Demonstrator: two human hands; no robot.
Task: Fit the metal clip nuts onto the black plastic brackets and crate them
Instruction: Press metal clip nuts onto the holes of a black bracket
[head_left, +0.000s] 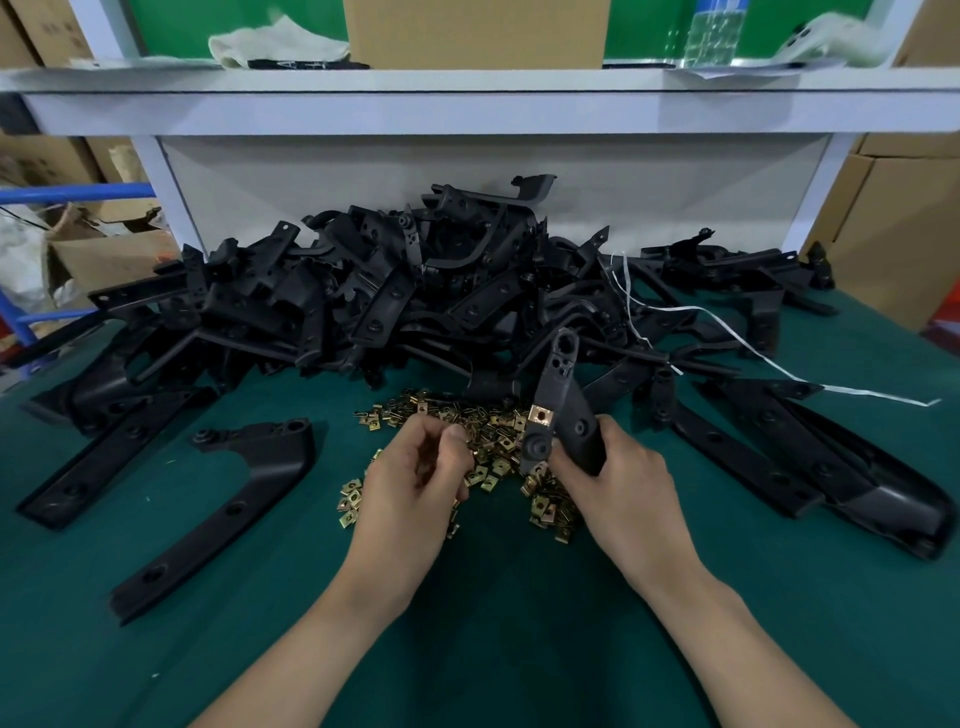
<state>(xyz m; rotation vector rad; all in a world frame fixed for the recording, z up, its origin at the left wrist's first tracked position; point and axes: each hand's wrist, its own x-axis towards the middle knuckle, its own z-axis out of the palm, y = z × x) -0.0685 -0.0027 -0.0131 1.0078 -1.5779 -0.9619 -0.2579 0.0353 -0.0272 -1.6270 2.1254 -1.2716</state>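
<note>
My right hand (618, 478) grips a black plastic bracket (561, 395) and holds it upright over the table. One brass clip nut (540, 417) sits on a tab of that bracket. My left hand (415, 478) hovers over a loose heap of brass clip nuts (498, 447) with its fingers curled; whether it pinches a nut between thumb and fingertips is hard to tell. Behind the nuts lies a big pile of black brackets (415, 291).
The green table mat (493, 597) carries a long bracket (228, 499) at the left and several more brackets (810, 462) at the right. A white strap (727, 322) trails across the pile. A white shelf (467, 98) with a cardboard box overhangs the back.
</note>
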